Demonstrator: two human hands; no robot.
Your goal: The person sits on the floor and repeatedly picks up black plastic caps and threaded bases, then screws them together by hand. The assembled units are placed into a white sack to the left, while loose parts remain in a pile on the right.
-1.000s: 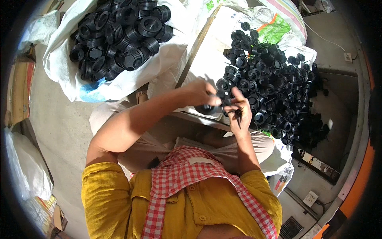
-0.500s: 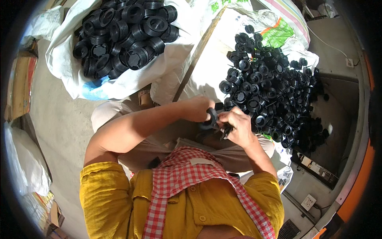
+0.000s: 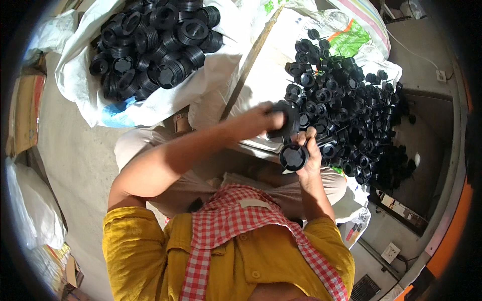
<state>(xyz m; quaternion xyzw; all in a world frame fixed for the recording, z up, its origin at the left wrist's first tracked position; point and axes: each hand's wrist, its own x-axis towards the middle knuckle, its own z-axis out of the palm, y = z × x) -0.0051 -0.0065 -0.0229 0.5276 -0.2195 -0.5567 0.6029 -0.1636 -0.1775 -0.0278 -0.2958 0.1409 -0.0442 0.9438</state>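
Black plastic cap pinched in right hand fingers | left hand grips ring | heap beyond

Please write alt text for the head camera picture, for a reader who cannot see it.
A person's left hand and right hand each hold a round black plastic part above a pile of small black parts on white sacking. A white sack of larger black rings lies upper left.

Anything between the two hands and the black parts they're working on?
Nothing visible. The right hand already grips a round black cap, and the left hand holds another black part just above it. The pile of small black caps lies behind them, not between.
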